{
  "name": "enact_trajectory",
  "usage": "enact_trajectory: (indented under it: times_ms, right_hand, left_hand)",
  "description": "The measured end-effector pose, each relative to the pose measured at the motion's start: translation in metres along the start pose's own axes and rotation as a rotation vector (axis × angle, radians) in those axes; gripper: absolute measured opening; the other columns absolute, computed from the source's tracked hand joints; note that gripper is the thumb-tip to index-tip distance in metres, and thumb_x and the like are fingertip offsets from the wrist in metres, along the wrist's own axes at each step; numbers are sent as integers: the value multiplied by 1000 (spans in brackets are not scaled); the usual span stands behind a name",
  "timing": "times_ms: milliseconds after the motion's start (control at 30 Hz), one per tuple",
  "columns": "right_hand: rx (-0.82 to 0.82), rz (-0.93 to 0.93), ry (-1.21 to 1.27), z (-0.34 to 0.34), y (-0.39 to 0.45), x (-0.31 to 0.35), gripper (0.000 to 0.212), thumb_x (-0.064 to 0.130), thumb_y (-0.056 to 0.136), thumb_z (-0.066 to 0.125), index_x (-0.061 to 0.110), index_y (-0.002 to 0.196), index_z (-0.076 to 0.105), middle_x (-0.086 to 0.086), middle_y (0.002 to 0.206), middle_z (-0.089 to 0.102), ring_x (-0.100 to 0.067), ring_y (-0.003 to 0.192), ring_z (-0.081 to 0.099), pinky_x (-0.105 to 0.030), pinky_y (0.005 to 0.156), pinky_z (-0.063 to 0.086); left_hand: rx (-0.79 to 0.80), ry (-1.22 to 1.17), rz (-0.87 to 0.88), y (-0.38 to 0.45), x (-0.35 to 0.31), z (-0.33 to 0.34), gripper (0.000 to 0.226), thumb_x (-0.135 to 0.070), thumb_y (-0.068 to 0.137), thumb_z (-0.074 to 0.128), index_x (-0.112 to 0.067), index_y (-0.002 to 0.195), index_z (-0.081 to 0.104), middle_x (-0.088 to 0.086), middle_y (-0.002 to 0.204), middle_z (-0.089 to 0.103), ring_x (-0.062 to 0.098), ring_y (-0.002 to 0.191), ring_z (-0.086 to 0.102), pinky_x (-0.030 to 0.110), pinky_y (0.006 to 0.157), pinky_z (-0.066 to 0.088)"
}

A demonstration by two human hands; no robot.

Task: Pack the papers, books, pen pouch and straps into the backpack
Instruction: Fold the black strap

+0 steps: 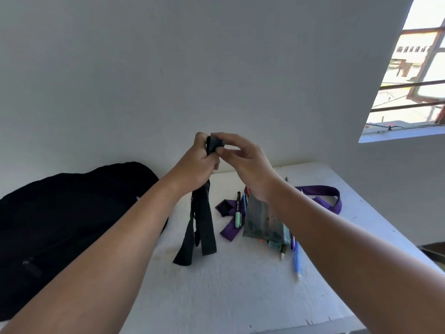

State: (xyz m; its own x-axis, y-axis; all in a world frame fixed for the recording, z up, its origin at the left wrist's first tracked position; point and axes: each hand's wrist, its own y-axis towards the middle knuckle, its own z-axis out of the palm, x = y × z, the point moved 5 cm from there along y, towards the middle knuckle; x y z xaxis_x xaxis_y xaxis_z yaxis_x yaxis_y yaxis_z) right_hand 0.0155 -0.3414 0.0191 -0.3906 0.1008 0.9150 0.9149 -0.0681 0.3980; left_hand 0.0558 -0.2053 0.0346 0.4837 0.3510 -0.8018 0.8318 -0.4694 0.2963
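Strap step. My left hand (201, 162) grips the black strap (201, 227) raised above the table (240, 297); right hand (240, 157) pinches its folded top. Next: finish rolling, carry left into the backpack (60, 213). Purple strap (322, 196) and pen pouch (262, 220) wait.

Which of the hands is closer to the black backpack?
Left. The left hand grips the black strap just right of the backpack; the right hand pinches the strap's top, farther right.

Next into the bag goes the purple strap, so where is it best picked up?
Probably at the far loop of the purple strap, reached from above on the right: it lies bare on the table, while its near end sits under pens beside the pouch.
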Motion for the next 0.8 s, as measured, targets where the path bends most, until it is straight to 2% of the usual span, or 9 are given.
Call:
enact_trajectory:
  times_ms: [67,133,200,267,333,400,500,667,800]
  right_hand:
    - [-37,-21,-47,-4,-1,-1,20,7,98,69,15,116,74,-8,113,77,-16,108,73,-44,110,51]
    - [-86,-72,-136,-6,-2,3,15,8,97,71,13,110,75,0,115,76,-11,115,70,-44,110,50]
    - [-132,-125,-175,-7,-2,10,13,7,98,68,14,108,73,3,113,76,-9,113,68,-32,102,53]
    - [-190,-167,-162,-7,-2,20,15,6,99,65,19,104,70,5,107,75,-9,107,68,-22,92,53]
    - [-238,-203,-163,-9,-1,26,18,6,99,64,23,101,68,9,101,74,-9,105,68,-28,94,53]
    - [-251,-214,-203,-12,2,29,17,8,99,65,25,101,68,14,99,73,-8,105,67,-35,98,53]
    - [-299,-219,-230,-19,6,31,15,10,99,65,24,102,68,16,98,73,-7,104,68,-42,99,53]
    - [-370,-216,-198,-26,12,38,18,9,98,65,27,101,68,17,95,73,-9,101,69,-47,98,53]
    - [-390,-212,-178,-29,13,38,16,9,98,66,24,102,68,15,95,74,-10,101,69,-46,98,54]
  left_hand:
    - [10,-23,22,-1,1,3,15,-17,103,47,-16,114,38,0,77,57,16,71,50,43,70,46]
    - [0,-63,35,-4,-1,6,18,-12,102,47,-15,117,37,2,78,61,16,71,53,44,71,47]
    - [-19,-145,13,-8,-1,11,24,-9,100,51,-14,120,40,3,84,68,19,73,61,37,73,50]
    - [-15,-198,-36,-12,3,19,25,-6,96,54,-16,119,49,3,89,74,25,84,70,39,85,55]
    - [13,-217,-116,-17,15,29,27,0,93,51,-16,113,59,5,91,76,25,89,71,46,96,54]
    - [26,-307,-212,-23,29,36,32,4,91,46,-13,110,65,6,88,72,21,85,70,48,100,54]
    - [53,-394,-269,-29,38,41,30,-1,87,48,-10,109,66,5,82,61,19,78,62,42,91,53]
    - [69,-587,-296,-29,38,46,21,-3,86,51,-8,103,63,3,72,43,15,60,42,34,69,41]
    - [-23,-523,-250,-26,37,39,11,-8,92,54,-13,100,59,-5,65,35,11,55,34,28,60,36]
